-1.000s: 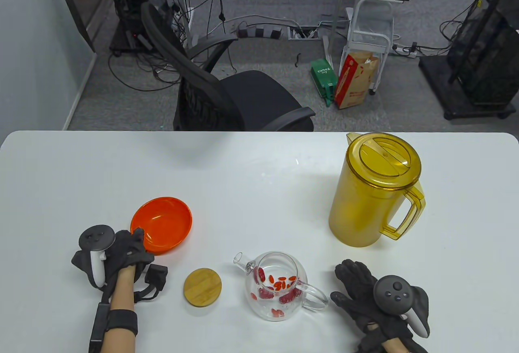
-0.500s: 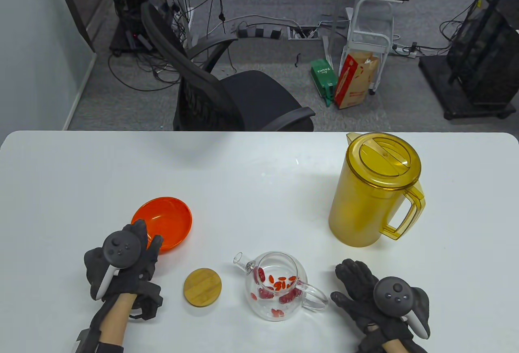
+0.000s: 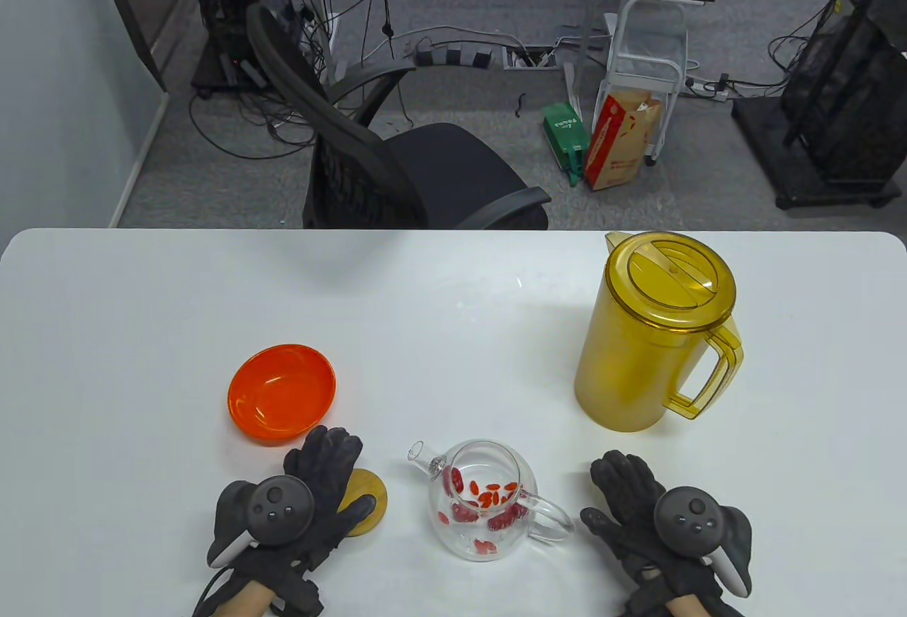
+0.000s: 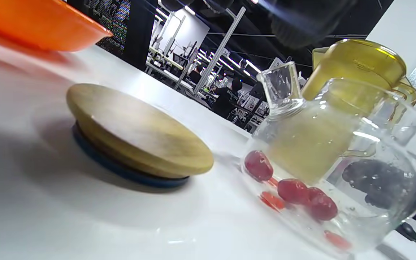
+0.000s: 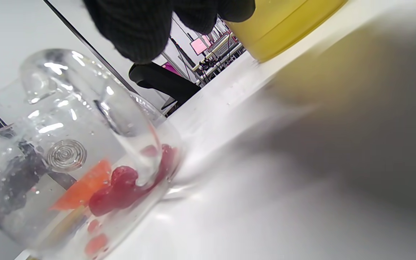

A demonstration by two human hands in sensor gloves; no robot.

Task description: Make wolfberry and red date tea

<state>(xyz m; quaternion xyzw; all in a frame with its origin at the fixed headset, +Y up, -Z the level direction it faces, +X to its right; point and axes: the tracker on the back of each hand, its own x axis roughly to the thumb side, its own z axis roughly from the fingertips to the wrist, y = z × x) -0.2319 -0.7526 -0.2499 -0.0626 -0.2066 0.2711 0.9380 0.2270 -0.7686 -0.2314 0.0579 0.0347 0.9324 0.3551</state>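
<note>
A glass teapot (image 3: 485, 500) without a lid stands near the table's front edge, with red dates and wolfberries (image 3: 489, 496) in it. It also shows in the left wrist view (image 4: 338, 162) and the right wrist view (image 5: 67, 162). Its round wooden lid (image 3: 370, 486) lies flat on the table to its left, also in the left wrist view (image 4: 135, 133). My left hand (image 3: 347, 475) is spread open over the lid, partly covering it, and grips nothing. My right hand (image 3: 606, 493) rests open on the table just right of the teapot's handle.
An empty orange bowl (image 3: 282, 392) sits behind my left hand. A tall yellow lidded pitcher (image 3: 652, 334) stands at the back right, behind my right hand. A black office chair (image 3: 397, 171) stands beyond the table's far edge.
My left hand has moved right from the orange bowl's rim to over the wooden lid. My right hand and the teapot have not moved.
</note>
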